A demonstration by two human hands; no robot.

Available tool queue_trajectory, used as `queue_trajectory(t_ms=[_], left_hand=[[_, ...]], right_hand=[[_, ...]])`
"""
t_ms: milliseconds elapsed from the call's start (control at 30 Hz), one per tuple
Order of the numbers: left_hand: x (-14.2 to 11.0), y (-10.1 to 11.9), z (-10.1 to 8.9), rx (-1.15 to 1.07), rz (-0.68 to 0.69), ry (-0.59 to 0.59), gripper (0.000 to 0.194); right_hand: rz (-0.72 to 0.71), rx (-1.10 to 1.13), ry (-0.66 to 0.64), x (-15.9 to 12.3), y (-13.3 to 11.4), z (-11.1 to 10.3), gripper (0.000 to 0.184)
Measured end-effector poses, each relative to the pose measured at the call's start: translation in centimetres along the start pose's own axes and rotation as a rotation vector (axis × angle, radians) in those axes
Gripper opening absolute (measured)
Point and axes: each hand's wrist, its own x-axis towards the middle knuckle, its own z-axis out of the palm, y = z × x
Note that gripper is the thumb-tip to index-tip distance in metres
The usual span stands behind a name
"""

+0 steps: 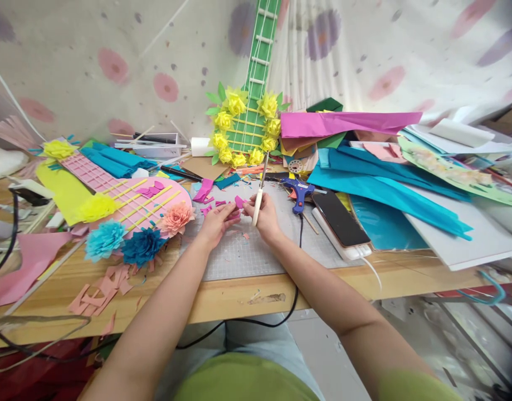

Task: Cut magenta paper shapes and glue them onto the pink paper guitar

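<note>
My right hand is closed around scissors with white handles, their blades pointing up and away from me. Between the fingertips of both hands is a small magenta crepe paper piece. My left hand pinches at its edge, with the lower fingers loosely curled. Both hands are low over the grey cutting mat. Magenta paper scraps lie just beyond my left hand. On the left rests a pink paper guitar with paper flowers and several magenta petals on it.
A green paper guitar with yellow roses stands at the back. To the right are a blue glue gun, a phone on a white power strip, and piled blue crepe paper. A black cord hangs over the table's front edge.
</note>
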Motion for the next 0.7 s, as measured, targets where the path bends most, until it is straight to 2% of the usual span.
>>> queue_trajectory(t_ms=[133,300,533,700], left_hand=[[-0.2,-0.6,1.0,0.009,0.04,0.109,0.023],[-0.1,-0.8,1.4,0.019,0.108,0.249,0.021],[-0.2,-0.9,1.7,0.018,0.151,0.269,0.019],[-0.2,0.0,1.1,-0.068,0.159,0.307,0.017]], right_hand=[[-0.102,-0.146,0.004,-0.3,0.9,0.4,0.032],[-0.114,-0.186,0.007,-0.4,1.2,0.6,0.03],[-0.1,-0.177,0.002,-0.5,1.3,0.9,0.033],[-0.026,-0.229,-0.151,0.1,0.2,-0.4,0.038]])
